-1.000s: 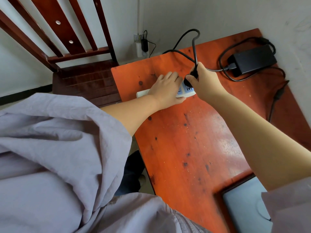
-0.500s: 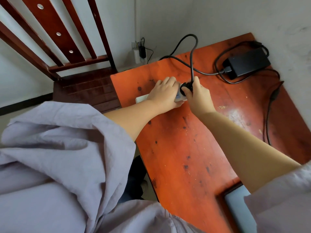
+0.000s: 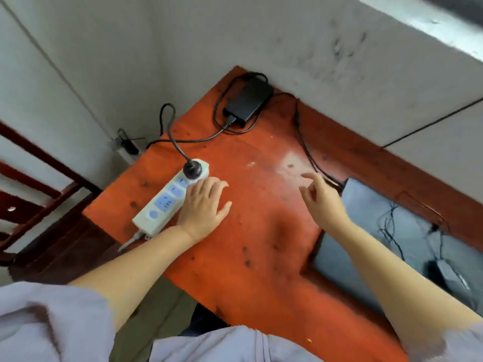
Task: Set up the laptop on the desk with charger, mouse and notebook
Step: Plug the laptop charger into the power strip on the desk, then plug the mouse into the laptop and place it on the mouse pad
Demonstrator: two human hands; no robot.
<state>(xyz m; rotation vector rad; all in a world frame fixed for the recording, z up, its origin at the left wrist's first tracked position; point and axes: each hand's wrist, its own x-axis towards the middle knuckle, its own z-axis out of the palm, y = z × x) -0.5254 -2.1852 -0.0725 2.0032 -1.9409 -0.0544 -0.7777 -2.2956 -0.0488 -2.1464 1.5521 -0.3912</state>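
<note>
A white power strip (image 3: 167, 199) lies near the left edge of the orange desk (image 3: 261, 231). The charger's black plug (image 3: 192, 169) sits in the strip's far socket. Its cable runs to the black charger brick (image 3: 248, 101) in the desk's far corner. My left hand (image 3: 203, 207) rests flat beside the strip, touching its right side, holding nothing. My right hand (image 3: 322, 197) hovers over the desk with fingers apart, just left of the closed grey laptop (image 3: 366, 231). A thin black cable (image 3: 304, 145) leads from the brick to the laptop's far left corner.
A dark mouse (image 3: 449, 273) with a loose thin wire lies on the laptop lid. Grey walls close off the desk's far side. A dark red wooden chair (image 3: 39, 218) stands at the left. A wall socket (image 3: 125, 146) sits low behind the desk.
My right hand has let go of the plug, which now sits in the strip, and moved right toward the laptop. My left hand has slid off the strip. The view has swung right.
</note>
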